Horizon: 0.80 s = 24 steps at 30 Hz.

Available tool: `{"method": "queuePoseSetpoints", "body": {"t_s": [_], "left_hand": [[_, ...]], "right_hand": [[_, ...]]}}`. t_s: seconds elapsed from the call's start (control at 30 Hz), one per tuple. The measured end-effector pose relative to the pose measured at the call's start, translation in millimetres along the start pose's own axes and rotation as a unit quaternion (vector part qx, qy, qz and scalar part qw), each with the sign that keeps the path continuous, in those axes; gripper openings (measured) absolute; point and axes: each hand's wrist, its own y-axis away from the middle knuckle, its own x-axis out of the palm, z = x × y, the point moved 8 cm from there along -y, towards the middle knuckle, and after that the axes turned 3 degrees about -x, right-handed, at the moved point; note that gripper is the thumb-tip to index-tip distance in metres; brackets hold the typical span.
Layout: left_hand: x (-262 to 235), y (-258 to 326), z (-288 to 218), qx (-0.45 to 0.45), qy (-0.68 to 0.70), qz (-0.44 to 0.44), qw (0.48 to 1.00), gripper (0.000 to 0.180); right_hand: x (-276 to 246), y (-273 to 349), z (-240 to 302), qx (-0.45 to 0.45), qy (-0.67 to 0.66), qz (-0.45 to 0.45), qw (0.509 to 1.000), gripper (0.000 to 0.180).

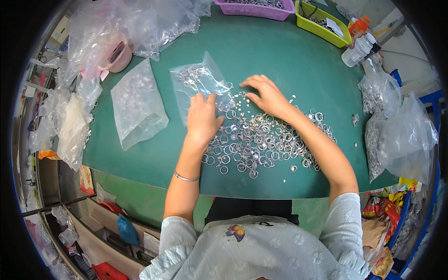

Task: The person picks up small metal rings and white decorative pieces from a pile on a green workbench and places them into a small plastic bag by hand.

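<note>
A spread heap of silver metal rings point(261, 140) lies on the green table, with small pale bits scattered along its far side. My left hand point(202, 116) rests on the near right part of a clear plastic bag point(179, 86), thumb held apart from the fingers; its fingertips are partly hidden. Inside that bag, a cluster of silver rings point(195, 75) shows near the far end. Just right of the bag, my right hand point(269, 97) hovers over the heap's far edge with fingers curved and thumb apart. Nothing shows between them. A few rings lie between my hands.
A frosted plastic bag point(138, 107) lies to the left. Filled clear bags and a pink basket point(116, 55) crowd the far left. Purple point(256, 11) and yellow-green point(322, 30) trays stand at the back, a white bottle point(358, 49) beside them. More filled bags point(401, 135) line the right edge.
</note>
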Motion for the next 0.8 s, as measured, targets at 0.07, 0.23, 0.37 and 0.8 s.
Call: {"method": "queuePoseSetpoints", "body": {"t_s": [0.07,0.23,0.37,0.8], "left_hand": [[-0.8,-2.7,4.6,-0.012,0.009,-0.012,1.0,0.049],[-2.8,-11.4,14.7,0.016,0.037,-0.076,0.996,0.019],[-23.8,-11.0,23.8,-0.021,0.125,-0.151,0.98,0.007],[-35.5,-16.2,38.5,-0.046,0.264,-0.215,0.939,0.013]], "right_hand": [[9.3,-17.3,0.7,-0.008,0.045,-0.043,0.998,0.031],[27.4,-14.4,9.9,-0.088,0.045,-0.02,0.995,0.027],[15.6,16.3,21.1,-0.058,-0.007,0.128,0.99,0.023],[26.6,45.9,63.8,-0.062,-0.014,0.196,0.979,0.035]]}}
